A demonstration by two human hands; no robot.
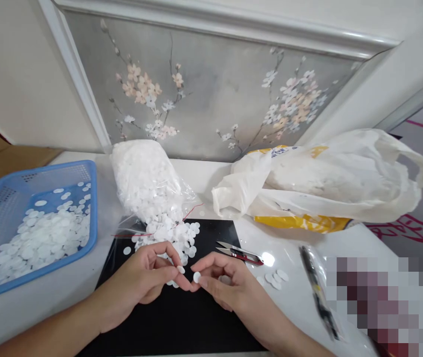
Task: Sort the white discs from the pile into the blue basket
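Observation:
My left hand [155, 272] pinches a small white disc [181, 269] between thumb and forefinger. Close beside it, my right hand [226, 280] grips another white disc [196, 277] at its fingertips, and something white shows between its curled fingers. Both hands are over a black mat [182, 322], their fingertips almost meeting. Just behind them lies a heap of white discs [185, 238], spilling from a clear plastic bag [144, 173] full of the same pieces. Thread snips [239, 253] with a red handle rest at the mat's right edge, near my right hand.
A blue plastic basket [93, 213] holding many white discs stands at the left. Several loose discs [274, 280] lie right of the mat. Behind them is a white and yellow carrier bag [326, 183]. A dark, plastic-wrapped item [319, 292] lies on the white table [289, 253].

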